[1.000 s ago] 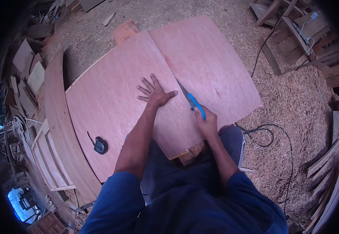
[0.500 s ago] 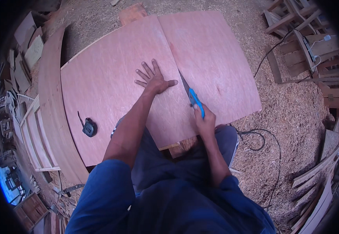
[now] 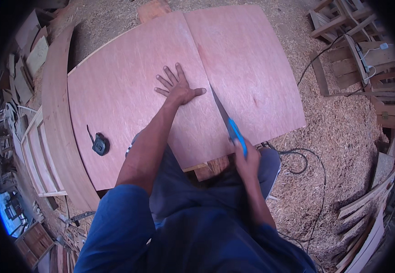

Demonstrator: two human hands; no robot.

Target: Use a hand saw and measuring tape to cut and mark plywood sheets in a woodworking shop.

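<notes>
My left hand (image 3: 179,89) lies flat with fingers spread on a large pinkish plywood sheet (image 3: 124,82). My right hand (image 3: 247,157) grips the blue handle of a hand saw (image 3: 236,135), near the sheet's close edge. The saw's blade slants up and away along a straight line across the sheet, a little to the right of my left thumb. Toward the left end of the plywood lies a black tape measure (image 3: 100,144) with a strap.
A long brown board (image 3: 60,123) runs along the sheet's left end. Wood shavings (image 3: 343,132) cover the ground, with a black cable (image 3: 324,182) at right. Wooden frames (image 3: 356,59) stand at upper right; slats (image 3: 370,200) lie at lower right. A wooden block (image 3: 212,169) shows under the near edge.
My right hand has drawn the saw back toward my body, so more of the blade shows. The left hand stays spread on the plywood. The whole view has shifted slightly.
</notes>
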